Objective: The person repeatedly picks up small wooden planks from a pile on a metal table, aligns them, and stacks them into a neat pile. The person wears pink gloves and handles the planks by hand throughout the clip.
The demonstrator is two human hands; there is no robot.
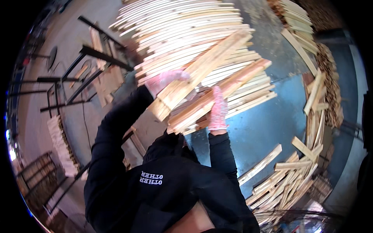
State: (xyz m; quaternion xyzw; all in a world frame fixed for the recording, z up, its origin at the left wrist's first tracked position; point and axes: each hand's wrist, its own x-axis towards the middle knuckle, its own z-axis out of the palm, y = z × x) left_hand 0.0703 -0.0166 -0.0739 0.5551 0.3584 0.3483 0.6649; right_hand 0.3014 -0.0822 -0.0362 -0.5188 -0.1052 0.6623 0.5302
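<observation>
Both my hands wear red-and-white knit gloves. My left hand (169,80) is closed around a wide pale wooden board (206,68), which slants from lower left to upper right. Gripped in my right hand (218,109) are reddish-edged wooden boards (237,79), lying roughly parallel to the first; whether two or more are bunched there, I cannot tell. The held boards are over a broad row of pale wooden slats (182,29) laid side by side. My left fingers are partly hidden by the board.
On the left stands a black metal frame (103,58) with wood pieces beside it. A heap of loose boards (287,182) lies at lower right, and stacked wood (330,85) lines the right side. A single board (260,165) rests on the bluish floor (287,105).
</observation>
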